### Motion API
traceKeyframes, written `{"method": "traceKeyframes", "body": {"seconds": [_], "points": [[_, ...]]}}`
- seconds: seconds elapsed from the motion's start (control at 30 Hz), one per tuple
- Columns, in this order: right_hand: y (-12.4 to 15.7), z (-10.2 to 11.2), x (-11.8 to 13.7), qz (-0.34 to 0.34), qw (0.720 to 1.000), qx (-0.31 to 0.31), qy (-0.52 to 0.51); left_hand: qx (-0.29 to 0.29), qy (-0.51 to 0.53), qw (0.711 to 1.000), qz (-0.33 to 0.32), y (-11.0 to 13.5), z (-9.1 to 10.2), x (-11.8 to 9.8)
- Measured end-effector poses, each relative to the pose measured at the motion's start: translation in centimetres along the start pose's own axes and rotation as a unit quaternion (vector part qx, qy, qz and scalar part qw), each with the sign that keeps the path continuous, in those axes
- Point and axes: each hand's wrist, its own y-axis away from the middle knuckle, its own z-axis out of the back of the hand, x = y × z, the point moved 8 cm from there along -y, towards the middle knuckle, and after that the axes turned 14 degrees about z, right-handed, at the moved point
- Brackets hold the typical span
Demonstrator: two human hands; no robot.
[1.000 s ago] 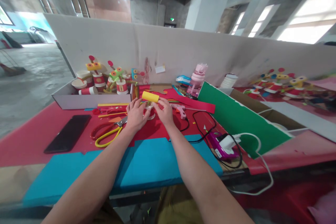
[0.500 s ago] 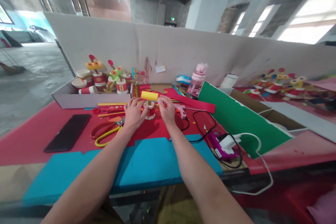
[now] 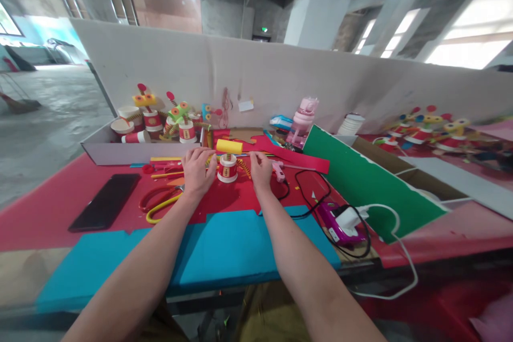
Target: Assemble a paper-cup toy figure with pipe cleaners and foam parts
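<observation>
An upside-down red-and-white paper cup point(image 3: 227, 170) with a gold label stands on the red table cover. Above it, a yellow paper cylinder point(image 3: 230, 146) sits on a folded-paper neck. A folded-paper spring strip point(image 3: 243, 167) sticks out from the cup's right side; a similar strip at the left is partly behind fingers. My left hand point(image 3: 198, 171) is left of the cup, apart from it, fingers stretched and thumb spread. To the cup's right, my right hand point(image 3: 261, 170) has bent fingers with tips close together; anything between them is too small to make out.
Yellow-and-red-handled pliers point(image 3: 162, 206) and a black phone point(image 3: 105, 202) lie to the left. A pink glue gun point(image 3: 278, 171) and purple power strip point(image 3: 340, 224) are at the right. Finished cup figures stand in a white box point(image 3: 140, 154). A green-sided box point(image 3: 368, 181) is at the right.
Both hands have moved outward from the cup, the left to the left and the right to the right. The cup figure stays standing, and more of its body and right strip shows.
</observation>
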Motion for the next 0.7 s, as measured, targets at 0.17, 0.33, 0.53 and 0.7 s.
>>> {"method": "traceKeyframes", "body": {"seconds": [0.17,0.33,0.53,0.7], "points": [[0.1,0.0,-0.1,-0.021,1.000,0.005,0.004,0.004,0.001,1.000,-0.002,0.0,0.0,0.0],[0.1,0.6,0.9,-0.024,1.000,-0.009,0.017,-0.001,0.002,1.000,-0.023,0.2,-0.2,-0.2],[0.1,0.8,2.3,-0.011,1.000,-0.017,0.015,-0.002,-0.039,0.999,-0.032,0.3,-0.9,0.0],[0.2,0.5,4.0,0.030,0.999,0.009,0.027,0.014,-0.060,0.998,-0.026,0.3,-1.6,0.2]]}}
